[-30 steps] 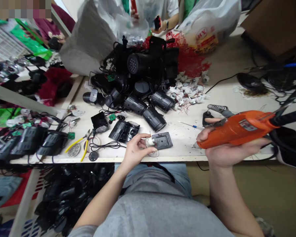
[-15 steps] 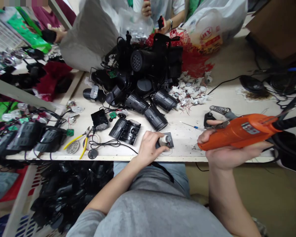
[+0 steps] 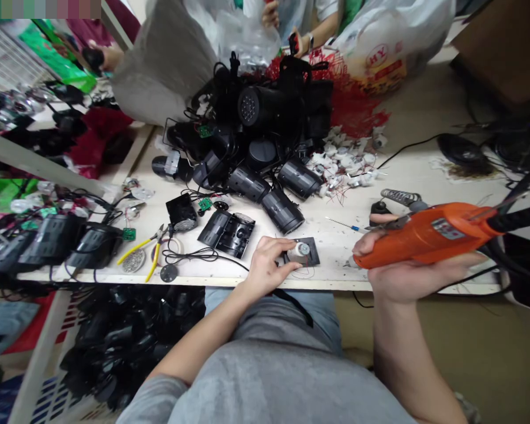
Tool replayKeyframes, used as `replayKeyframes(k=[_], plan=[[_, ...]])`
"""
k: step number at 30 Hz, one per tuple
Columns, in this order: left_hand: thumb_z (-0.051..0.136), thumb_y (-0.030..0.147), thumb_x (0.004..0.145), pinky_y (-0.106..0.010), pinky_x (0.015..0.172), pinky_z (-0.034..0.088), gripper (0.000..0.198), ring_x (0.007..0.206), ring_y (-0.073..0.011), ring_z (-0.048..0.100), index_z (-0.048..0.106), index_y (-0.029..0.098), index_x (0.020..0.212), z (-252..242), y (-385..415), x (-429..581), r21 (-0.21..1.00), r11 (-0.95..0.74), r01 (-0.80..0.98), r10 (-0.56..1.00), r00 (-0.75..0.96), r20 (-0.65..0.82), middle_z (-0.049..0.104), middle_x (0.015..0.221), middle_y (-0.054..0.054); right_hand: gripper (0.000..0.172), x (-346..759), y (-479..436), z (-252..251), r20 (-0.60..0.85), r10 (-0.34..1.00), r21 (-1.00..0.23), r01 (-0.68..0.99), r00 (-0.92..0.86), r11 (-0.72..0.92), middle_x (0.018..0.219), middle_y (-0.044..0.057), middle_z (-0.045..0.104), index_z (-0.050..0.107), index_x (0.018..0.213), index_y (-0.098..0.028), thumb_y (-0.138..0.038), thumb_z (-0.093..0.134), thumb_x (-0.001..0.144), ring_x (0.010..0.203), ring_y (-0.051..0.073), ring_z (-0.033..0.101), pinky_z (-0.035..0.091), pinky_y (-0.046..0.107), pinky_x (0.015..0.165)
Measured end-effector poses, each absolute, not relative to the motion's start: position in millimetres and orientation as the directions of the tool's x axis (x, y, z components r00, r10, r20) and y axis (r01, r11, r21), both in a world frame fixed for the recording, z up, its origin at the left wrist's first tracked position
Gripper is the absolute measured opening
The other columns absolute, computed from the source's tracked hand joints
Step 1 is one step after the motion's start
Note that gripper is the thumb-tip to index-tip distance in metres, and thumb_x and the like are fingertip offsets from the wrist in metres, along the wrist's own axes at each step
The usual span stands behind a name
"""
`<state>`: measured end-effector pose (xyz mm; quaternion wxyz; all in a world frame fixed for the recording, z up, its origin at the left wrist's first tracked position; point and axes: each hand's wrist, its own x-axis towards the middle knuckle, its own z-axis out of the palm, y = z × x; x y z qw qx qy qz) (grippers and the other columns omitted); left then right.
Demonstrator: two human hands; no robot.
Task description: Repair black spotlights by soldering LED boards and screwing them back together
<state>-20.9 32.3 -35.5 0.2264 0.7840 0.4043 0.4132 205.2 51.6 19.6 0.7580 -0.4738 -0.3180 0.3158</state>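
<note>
Near the table's front edge, my left hand (image 3: 267,265) grips a small white round part (image 3: 301,249) between thumb and fingers, at a dark square block (image 3: 312,252). My right hand (image 3: 395,277) is wrapped round an orange power tool (image 3: 428,235), held over the table to the right with its tip pointing left. A thin screwdriver (image 3: 342,224) with a blue end lies between the hands, further back. Left of my left hand are an opened black housing (image 3: 228,234) and a black cable (image 3: 194,254).
Black lamp bodies (image 3: 269,112) are piled at the back, beside small white parts (image 3: 347,156). Yellow-handled pliers (image 3: 152,253) lie on the left. Across the table (image 3: 406,147) another person's hands (image 3: 271,15) show. A crate (image 3: 48,359) of black parts stands below.
The view has shifted slightly, so the table items appear a little further right. Both hands keep their holds, and the white part now shows its round top more.
</note>
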Motion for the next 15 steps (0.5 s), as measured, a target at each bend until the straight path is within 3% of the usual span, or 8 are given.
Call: replayKeyframes(k=[5,11,15], plan=[[0.070,0.052,0.091,-0.043,0.089,0.055,0.039,0.104,-0.0256,0.070,0.068,0.019,0.112,-42.2,26.8,-13.9,0.697,-0.568,0.437,0.823,0.284,0.492,0.076,0.112,-0.012,0.101,199.1,46.9,14.2,0.201,0.808,-0.921,-0.175,0.554,0.349,0.066,0.012,0.066,0.069,0.080,-0.015,-0.101,0.017,0.071,0.028,0.015,0.043,0.028,0.029,0.023],[0.077,0.052,0.086,-0.042,0.086,0.056,0.039,0.099,-0.0247,0.072,0.071,0.020,0.108,-41.0,26.2,-14.9,0.706,-0.555,0.441,0.831,0.244,0.501,0.078,0.108,-0.011,0.097,173.3,46.8,2.4,0.255,0.829,-0.892,-0.211,0.498,0.401,0.050,0.001,0.052,0.072,0.084,-0.019,-0.102,0.022,0.072,0.033,0.017,0.046,0.035,0.029,0.028],[0.078,0.048,0.086,-0.045,0.090,0.055,0.037,0.103,-0.0258,0.071,0.071,0.021,0.109,-41.5,24.7,-13.2,0.719,-0.507,0.476,0.862,0.251,0.441,0.077,0.112,-0.011,0.098,157.3,45.9,-0.2,0.275,0.854,-0.884,-0.233,0.442,0.406,0.048,0.001,0.051,0.073,0.087,-0.023,-0.099,0.013,0.076,0.033,0.017,0.043,0.037,0.030,0.032]])
